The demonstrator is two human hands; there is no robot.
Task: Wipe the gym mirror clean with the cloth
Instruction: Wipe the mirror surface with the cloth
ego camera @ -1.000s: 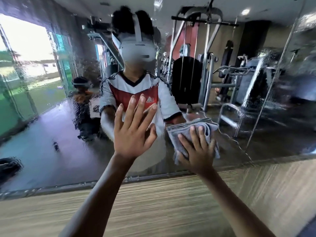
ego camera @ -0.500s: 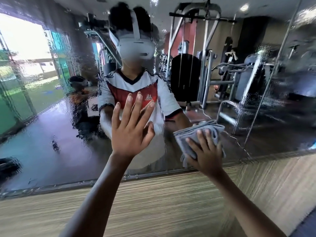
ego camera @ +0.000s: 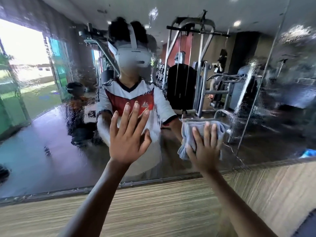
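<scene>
Against the lower part of the mirror [ego camera: 51,142], a folded grey cloth [ego camera: 203,129] is being pressed flat under the right hand [ego camera: 204,151], whose fingers [ego camera: 207,132] are being laid spread over it rather than curled around it. Just to its left, the left hand [ego camera: 127,137] is being held open with fingers splayed, empty, at or very near the glass; actual contact cannot be told. Wet streaks and droplets are being shown across much of the glass, so most of the wiping is judged not yet done. With the cloth pinned only by a flat palm, it is likely to be dragged out from under the hand or unfolded on a fast stroke. A bare left palm is also liable to be leaving prints where the glass is being cleaned, and smears are likely if the cloth is being worked while soaked.
</scene>
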